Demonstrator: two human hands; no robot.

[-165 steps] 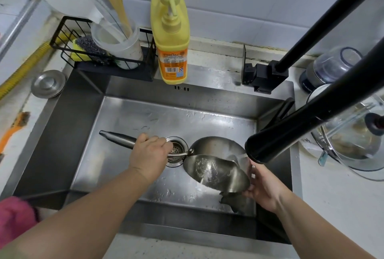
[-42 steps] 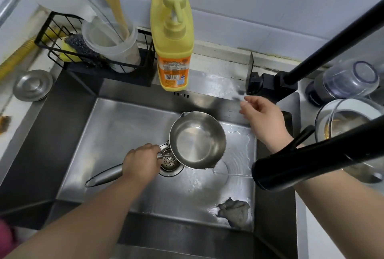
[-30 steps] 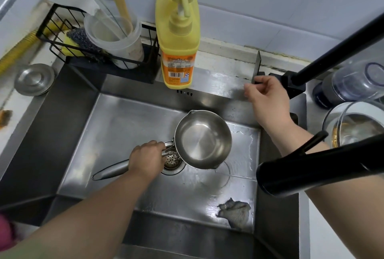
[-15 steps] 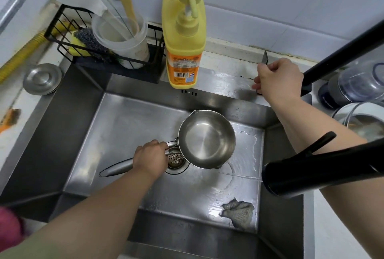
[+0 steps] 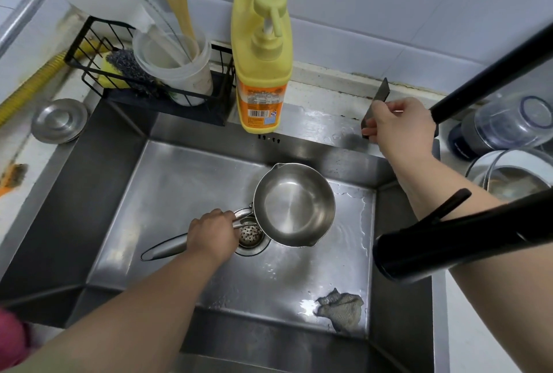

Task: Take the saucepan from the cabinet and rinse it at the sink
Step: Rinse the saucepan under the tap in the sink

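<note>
1. Saucepan [image 5: 294,203]: inside the sink [image 5: 119,193], upright, mouth up, bowl beside the drain strainer [image 5: 250,235]; no standing water visible inside.
2. Left hand [image 5: 214,233]: grip wrapped round the saucepan handle near the bowl, likely steadying it under the spout [image 5: 449,245].
3. Right hand [image 5: 399,127]: grip pinching the black faucet lever [image 5: 378,100] on the rear counter, presumably to control flow. No stream visible.
</note>
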